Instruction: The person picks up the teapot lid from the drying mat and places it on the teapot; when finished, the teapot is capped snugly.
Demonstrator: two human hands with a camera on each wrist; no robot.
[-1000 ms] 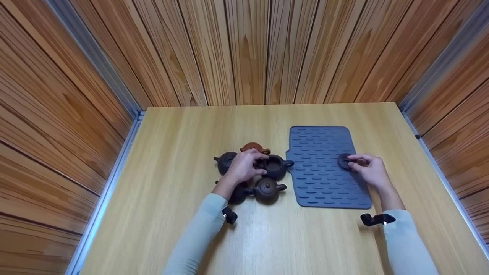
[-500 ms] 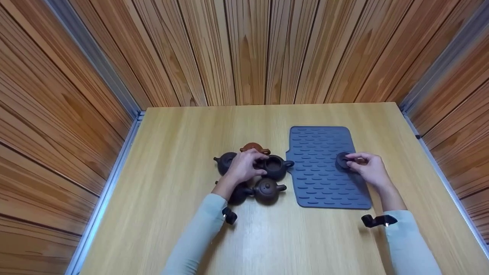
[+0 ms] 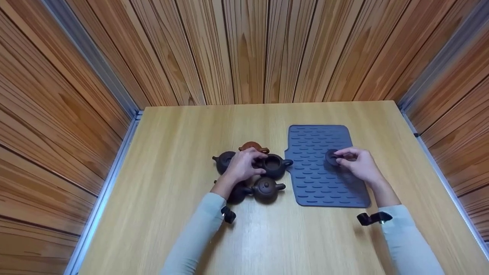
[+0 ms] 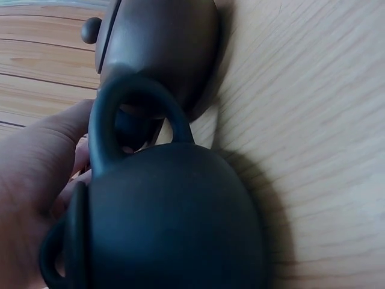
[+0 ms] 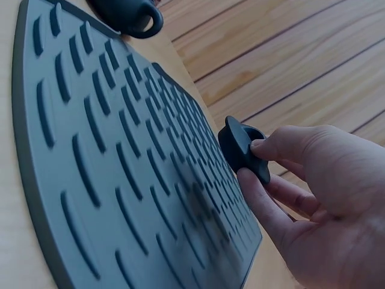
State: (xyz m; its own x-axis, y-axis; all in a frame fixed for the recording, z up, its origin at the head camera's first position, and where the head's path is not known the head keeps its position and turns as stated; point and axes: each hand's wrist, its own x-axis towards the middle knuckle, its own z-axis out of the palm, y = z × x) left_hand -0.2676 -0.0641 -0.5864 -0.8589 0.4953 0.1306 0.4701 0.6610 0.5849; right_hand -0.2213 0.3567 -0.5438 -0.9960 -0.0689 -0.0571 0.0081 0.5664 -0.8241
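Observation:
My right hand (image 3: 361, 166) pinches a dark teapot lid (image 5: 240, 150) by its knob between thumb and fingers. In the right wrist view the lid is tilted and held above the grey ridged mat (image 3: 317, 191). My left hand (image 3: 241, 167) steadies a lidless dark teapot (image 3: 276, 176), thumb and fingers spread about its left side; its loop handle points right over the mat's edge. The exact contact there is hidden. In the left wrist view, a dark teapot (image 4: 180, 223) with its lid on stands in front of the left hand.
Around the left hand cluster an orange-brown teapot (image 3: 252, 146) behind, a dark one (image 3: 223, 162) to the left, and a brown one (image 3: 265, 191) with a knobbed lid in front. Wood-panelled walls (image 3: 244, 53) enclose the table (image 3: 305, 236).
My right hand has carried the lid leftward over the mat, towards the open teapot. The left hand and the teapots have stayed in place.

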